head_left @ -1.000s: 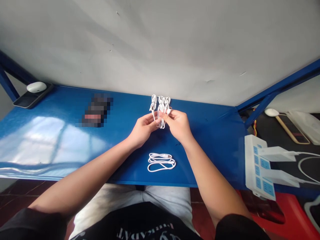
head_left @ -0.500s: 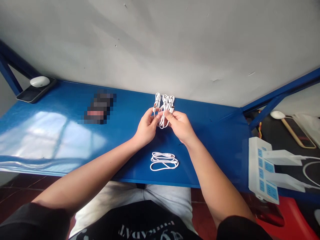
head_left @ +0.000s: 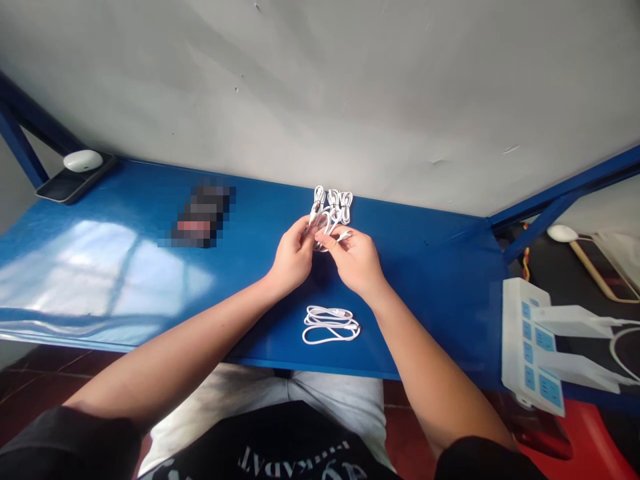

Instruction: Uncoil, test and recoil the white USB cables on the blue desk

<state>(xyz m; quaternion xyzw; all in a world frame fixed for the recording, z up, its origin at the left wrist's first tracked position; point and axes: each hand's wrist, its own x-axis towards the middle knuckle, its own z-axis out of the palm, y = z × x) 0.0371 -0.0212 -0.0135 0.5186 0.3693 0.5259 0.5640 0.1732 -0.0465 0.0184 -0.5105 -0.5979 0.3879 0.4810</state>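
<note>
Both of my hands meet above the middle of the blue table (head_left: pixel 100 267). My left hand (head_left: pixel 293 257) and my right hand (head_left: pixel 353 259) are closed on a bundle of looped white cables (head_left: pixel 331 210), whose loops stick up beyond my fingertips toward the wall. My right thumb and forefinger pinch a white plug end of the bundle. A second white cable (head_left: pixel 330 325), coiled flat, lies on the table near its front edge, just below my hands and between my forearms.
A blurred dark object (head_left: pixel 200 217) lies left of my hands. A phone with a white puck (head_left: pixel 83 160) on it sits at the far left corner. At the right, a white power strip (head_left: pixel 530 347) carries chargers; another phone and puck (head_left: pixel 563 233) lie beyond.
My hands have lowered the cable bundle slightly and my right fingers have shifted to pinch a plug end. The view has drifted a little; the coiled cable on the table has not moved.
</note>
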